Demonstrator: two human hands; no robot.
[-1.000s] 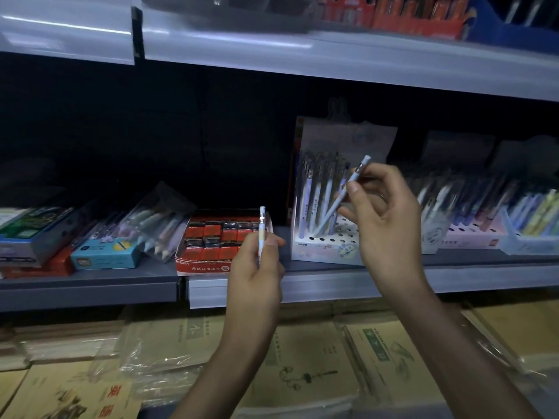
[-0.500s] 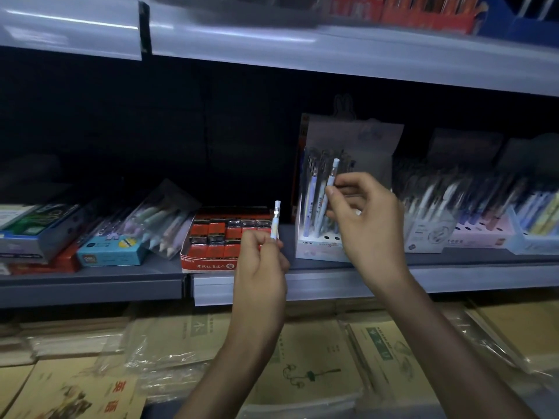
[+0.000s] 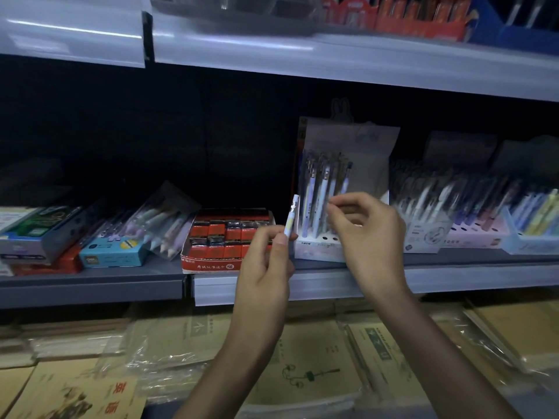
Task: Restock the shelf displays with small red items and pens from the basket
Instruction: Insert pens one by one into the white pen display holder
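Now, left grip point(image 3: 266, 264): clenched on a pen point(image 3: 292, 216), the barrel pinched between thumb and fingers.
Pen position: held nearly upright, tilted slightly right, clip end topmost, just left of the display box point(image 3: 314, 251); whether the two touch cannot be told.
Right grip point(image 3: 370, 237): raised at the display box, fingers curled, thumb and forefinger brought together against the standing pens point(image 3: 322, 192); whether one is pinched cannot be told.
Display box make: a pale holed stand with a tall card back, set on the middle shelf point(image 3: 90, 287), just right of the red tray point(image 3: 211, 265).
Standing pens: several pale ones are slotted upright in the rear holes; round holes are shown in the front row.
Red tray: a low carton packed with rows of small red items point(image 3: 216, 231), placed just beside the display box.
Middle shelf: grey, fronted by a pale price rail point(image 3: 211, 290) below both grips.
Left of the tray: clear pencil packs point(image 3: 165, 225) are leaned beside a blue box point(image 3: 112, 252).
Right of the display box: more pen stands point(image 3: 423, 237) are lined up, blurred.
Lower shelf: wrapped brown notebooks point(image 3: 311, 373) are stacked flat.
Upper shelf point(image 3: 332, 55): red packets point(image 3: 423, 22) are glimpsed on top, blurred.
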